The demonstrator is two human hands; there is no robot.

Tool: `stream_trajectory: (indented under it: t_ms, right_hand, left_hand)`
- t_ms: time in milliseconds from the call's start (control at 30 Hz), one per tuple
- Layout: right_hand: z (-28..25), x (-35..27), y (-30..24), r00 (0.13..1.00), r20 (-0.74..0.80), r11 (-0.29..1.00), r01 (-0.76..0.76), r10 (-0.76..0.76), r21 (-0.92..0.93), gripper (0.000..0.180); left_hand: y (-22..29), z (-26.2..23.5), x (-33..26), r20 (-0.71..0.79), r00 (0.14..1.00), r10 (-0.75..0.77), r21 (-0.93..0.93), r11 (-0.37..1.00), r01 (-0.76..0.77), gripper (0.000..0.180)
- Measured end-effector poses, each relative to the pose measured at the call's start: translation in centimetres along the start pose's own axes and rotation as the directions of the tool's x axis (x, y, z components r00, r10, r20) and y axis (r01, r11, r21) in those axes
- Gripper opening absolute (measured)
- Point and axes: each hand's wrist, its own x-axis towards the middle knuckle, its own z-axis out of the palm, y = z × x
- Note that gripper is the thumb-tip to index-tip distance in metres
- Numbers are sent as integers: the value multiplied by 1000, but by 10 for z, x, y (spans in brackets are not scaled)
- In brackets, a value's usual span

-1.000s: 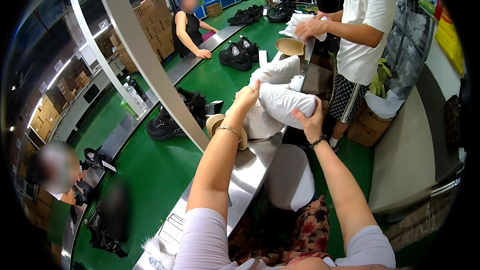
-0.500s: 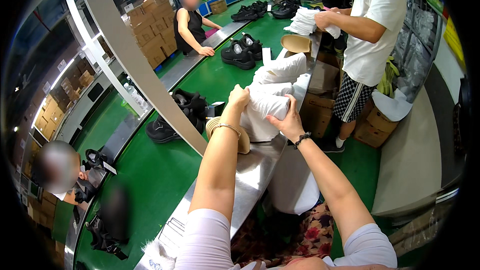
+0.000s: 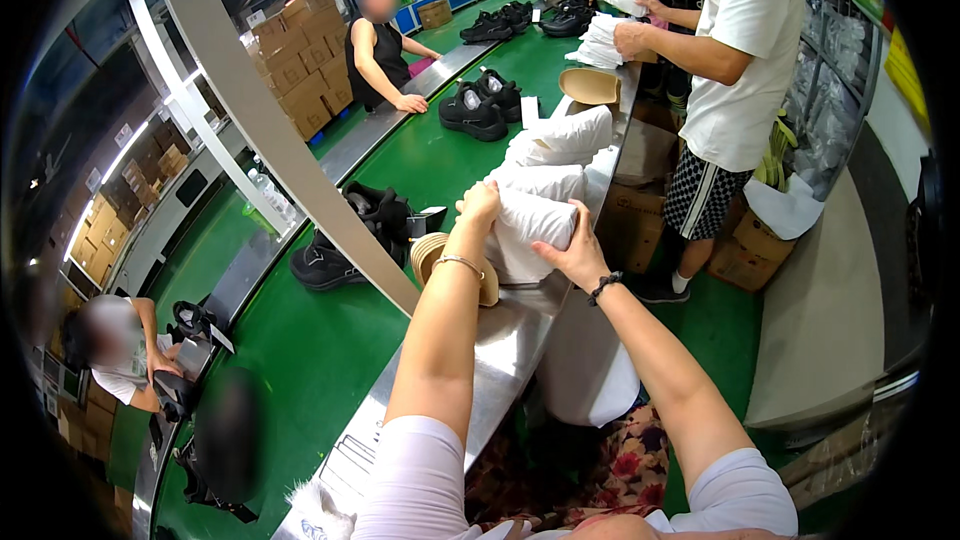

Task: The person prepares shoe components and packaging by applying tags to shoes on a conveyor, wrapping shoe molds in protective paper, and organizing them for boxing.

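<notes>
Together, the left hand [image 3: 480,203] and right hand [image 3: 572,252] clasped a white bundle [image 3: 535,225] from both sides, atop the steel surface [image 3: 500,350]. Beyond the bundle lay more white bundles [image 3: 560,145]; left of it, a tan insole [image 3: 432,255] and black shoes [image 3: 350,240].

L hand [image 3: 480,205] fingers hidden behind white bundle [image 3: 535,230]; grip unclear.
</notes>
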Motion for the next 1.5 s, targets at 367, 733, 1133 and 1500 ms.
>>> stream_trajectory:
  t_ms: [367, 733, 1133, 1500]
  right_hand:
    - [-32, -2, -4, 999, 23, 996, -34, 33, 78, 112]
    - [24, -43, -131, 808, -1, 794, 578, -589, -189, 23]
    - [67, -21, -115, 796, 191, 694, 597, -574, -403, 16]
    - [59, -17, -108, 708, 260, 547, 684, -657, -482, 12]
  left_hand:
    - [-4, -55, -129, -568, 606, 557, 136, 789, -599, 40]
    - [-65, -85, -172, -369, 656, 659, 271, 751, -602, 48]
    - [-56, -97, -173, -109, 805, 583, 409, 764, -498, 24]
    - [-86, -81, -127, 37, 760, 649, -192, 751, -632, 30]
